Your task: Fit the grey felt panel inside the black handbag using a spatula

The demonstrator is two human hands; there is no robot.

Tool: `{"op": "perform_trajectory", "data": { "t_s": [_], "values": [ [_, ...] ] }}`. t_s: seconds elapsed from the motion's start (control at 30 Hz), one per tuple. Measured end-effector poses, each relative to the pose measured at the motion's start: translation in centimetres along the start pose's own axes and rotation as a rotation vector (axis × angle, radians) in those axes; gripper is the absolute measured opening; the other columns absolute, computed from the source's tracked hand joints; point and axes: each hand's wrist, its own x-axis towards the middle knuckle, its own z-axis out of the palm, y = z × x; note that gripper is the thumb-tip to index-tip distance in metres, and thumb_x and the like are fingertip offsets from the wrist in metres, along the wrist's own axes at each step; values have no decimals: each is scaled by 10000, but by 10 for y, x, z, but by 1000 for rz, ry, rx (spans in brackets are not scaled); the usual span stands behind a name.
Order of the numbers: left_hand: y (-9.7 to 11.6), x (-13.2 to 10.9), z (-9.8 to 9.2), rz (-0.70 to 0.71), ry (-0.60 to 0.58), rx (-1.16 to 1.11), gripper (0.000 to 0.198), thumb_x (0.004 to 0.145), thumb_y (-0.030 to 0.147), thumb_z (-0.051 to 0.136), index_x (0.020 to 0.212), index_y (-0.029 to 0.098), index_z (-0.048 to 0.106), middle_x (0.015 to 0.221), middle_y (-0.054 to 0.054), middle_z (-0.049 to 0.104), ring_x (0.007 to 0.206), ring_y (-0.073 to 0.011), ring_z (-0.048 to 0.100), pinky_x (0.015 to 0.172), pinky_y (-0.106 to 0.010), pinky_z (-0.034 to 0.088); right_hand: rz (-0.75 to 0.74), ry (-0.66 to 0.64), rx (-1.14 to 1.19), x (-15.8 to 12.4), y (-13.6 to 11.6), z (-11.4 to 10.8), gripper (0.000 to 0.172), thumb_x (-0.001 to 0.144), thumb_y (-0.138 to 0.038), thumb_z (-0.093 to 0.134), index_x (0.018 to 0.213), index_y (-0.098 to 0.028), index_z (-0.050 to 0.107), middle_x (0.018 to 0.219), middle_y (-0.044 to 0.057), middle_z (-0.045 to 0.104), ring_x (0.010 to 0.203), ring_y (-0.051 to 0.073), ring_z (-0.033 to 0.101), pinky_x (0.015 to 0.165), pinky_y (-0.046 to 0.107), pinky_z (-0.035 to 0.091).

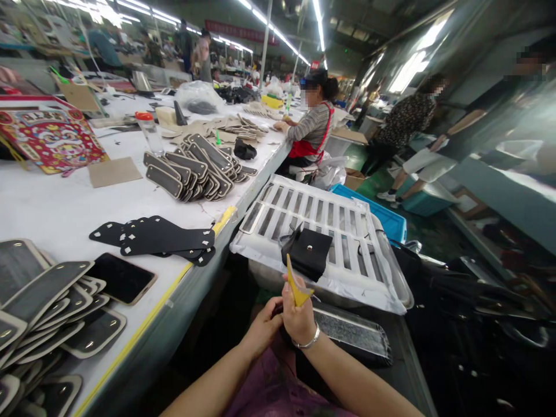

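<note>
My right hand [299, 315], with a silver band at the wrist, is closed around a yellow, pointed, flat piece [299, 289] that sticks up past the fingers; its exact kind is unclear. Close against it, my left hand [267, 321] has its fingers curled near something dark, mostly hidden between the hands. Just beyond them a black box-shaped case [307, 252] with a small metal stud rests on a white slatted rack [269, 200]. Below the rack, right of my hands, lies a long black piece with a grey, glossy top [354, 333].
Left of me runs a white table [143, 217] with yellow edge tape. On it are black strap-like pieces [167, 236], a phone [124, 278], and piles of grey beige-edged pieces [204, 168]. A blue crate [369, 208] stands behind the rack. A co-worker [313, 127] sits farther along.
</note>
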Motion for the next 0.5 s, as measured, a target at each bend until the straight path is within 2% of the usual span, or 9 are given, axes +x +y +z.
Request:
{"op": "perform_trajectory", "data": {
  "t_s": [0.03, 0.1, 0.17, 0.23, 0.3, 0.4, 0.5],
  "values": [
    [2, 0, 2, 12, 16, 24, 312, 769, 247, 551, 1071, 171, 528, 1112, -64, 615, 1063, -209, 534, 983, -350, 367, 21, -58, 42, 0, -2, -1, 261, 876, -351, 432, 1050, -199, 552, 954, 82, 597, 843, 192, 581, 779, 351, 474],
    [3, 0, 3, 36, 27, 72, 284, 761, 239, 549, 1036, 168, 543, 1062, -62, 630, 1024, -211, 548, 949, -342, 388, 180, -73, 252, 4, -4, -7, 264, 854, -397, 485, 1021, -204, 553, 730, 24, 567, 585, 144, 534, 553, 296, 466],
    [-2, -1, 2, 37, 21, 106, 301, 756, 220, 536, 1054, 175, 552, 1107, -57, 613, 1073, -214, 523, 965, -332, 373, 361, 24, 491, 13, -5, -17, 290, 832, -460, 517, 979, -210, 530, 543, -69, 400, 390, 77, 344, 366, 221, 317],
    [-10, -1, 0, 4, 25, 121, 369, 772, 237, 517, 1137, 188, 535, 1198, -50, 571, 1156, -214, 475, 1011, -333, 331, 433, 172, 658, 27, -5, -29, 300, 818, -484, 539, 948, -216, 499, 512, -109, 290, 356, 39, 223, 334, 171, 206],
    [-17, -1, -1, -32, 40, 112, 424, 809, 302, 484, 1219, 192, 495, 1270, -51, 528, 1214, -214, 433, 1051, -343, 286, 409, 262, 717, 41, -4, -38, 297, 802, -469, 575, 932, -214, 495, 513, -114, 297, 359, 26, 217, 338, 150, 199],
    [-21, 3, 2, -53, 49, 93, 479, 840, 396, 434, 1265, 175, 465, 1323, -64, 486, 1248, -216, 404, 1078, -354, 252, 453, 301, 760, 51, 3, -37, 336, 753, -466, 634, 917, -202, 507, 495, -116, 329, 355, 24, 238, 327, 143, 213],
    [-15, 6, 6, -63, 46, 119, 517, 821, 418, 444, 1253, 137, 472, 1306, -94, 503, 1228, -231, 429, 1075, -367, 263, 553, 299, 780, 49, 9, -24, 391, 712, -498, 661, 910, -205, 494, 475, -125, 319, 345, 28, 238, 314, 144, 218]
  ]
}}
